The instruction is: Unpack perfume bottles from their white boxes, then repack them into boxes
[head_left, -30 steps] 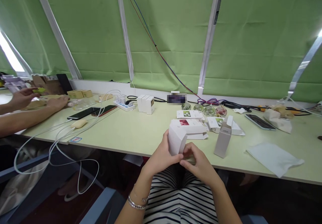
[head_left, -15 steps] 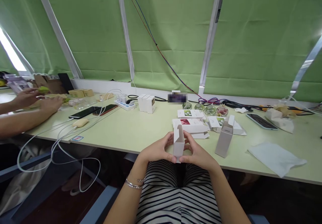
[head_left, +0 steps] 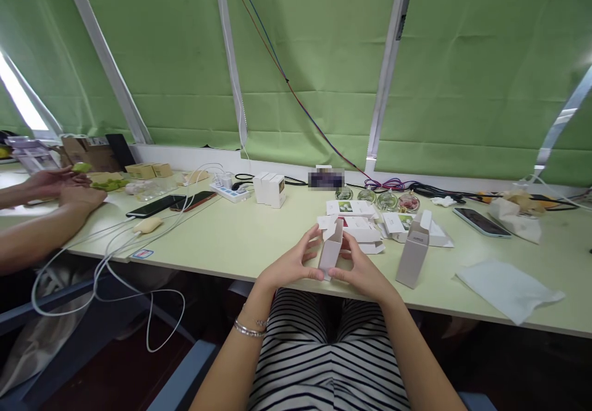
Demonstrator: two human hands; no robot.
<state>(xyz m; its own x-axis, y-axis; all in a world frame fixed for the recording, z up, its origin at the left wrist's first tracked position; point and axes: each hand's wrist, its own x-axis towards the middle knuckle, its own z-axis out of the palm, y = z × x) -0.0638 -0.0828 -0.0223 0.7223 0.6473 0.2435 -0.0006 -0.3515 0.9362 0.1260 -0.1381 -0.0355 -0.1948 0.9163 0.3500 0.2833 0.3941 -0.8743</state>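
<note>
Between my two hands, over the table's front edge, a small white carton (head_left: 331, 252) stands slightly tilted with its top flap raised. My left hand (head_left: 296, 260) grips its left side, the thumb at the lower front. From the other side my right hand (head_left: 362, 270) holds it, fingers partly hidden behind the carton. A second white carton (head_left: 413, 256) stands upright to the right with its top flap up. Behind my hands lie flattened white cartons (head_left: 363, 230) with printed pictures. Farther back are several round clear ornaments (head_left: 387, 200) with green or pink filling.
Several closed white boxes (head_left: 269, 190) stand at the back beside a power strip (head_left: 230, 191). Phones (head_left: 156, 206) and white cables lie to the left, near a co-worker's hands (head_left: 78, 192). On the right are a phone (head_left: 481, 223) and a white sheet (head_left: 509, 289).
The carton in my hands has moved slightly away from me and now leans more to the right. The co-worker's hands have shifted closer together at the left.
</note>
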